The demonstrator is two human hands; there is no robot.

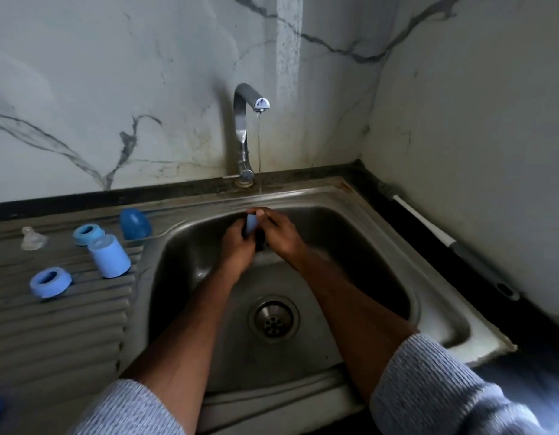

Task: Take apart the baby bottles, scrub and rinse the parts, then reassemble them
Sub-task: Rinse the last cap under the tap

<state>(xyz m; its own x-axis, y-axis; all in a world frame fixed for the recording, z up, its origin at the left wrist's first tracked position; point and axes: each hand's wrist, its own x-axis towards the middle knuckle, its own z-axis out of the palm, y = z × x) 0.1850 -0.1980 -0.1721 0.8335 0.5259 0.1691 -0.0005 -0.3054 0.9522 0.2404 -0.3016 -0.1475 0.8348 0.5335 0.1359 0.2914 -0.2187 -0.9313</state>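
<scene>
- Two hands meet over the steel sink [359, 196], under a thin stream from the tap [244, 127].
- My left hand [238, 243] curls its grip round a small blue bottle part [251, 221], held upright just below the water.
- My right hand [279, 235] pinches the same part near its top; a dark object sits between the palms, and I cannot tell what it is.
- Left of the basin, on the ribbed drainboard, lie more pieces: a blue bottle body [110, 257], two blue screw rings [50, 282] [87, 234], a blue cap [135, 223] and a clear teat [33, 238].
- I judge the part light, rigid and slippery when wet; gripping round its sides, not its rim, seems safest.
</scene>
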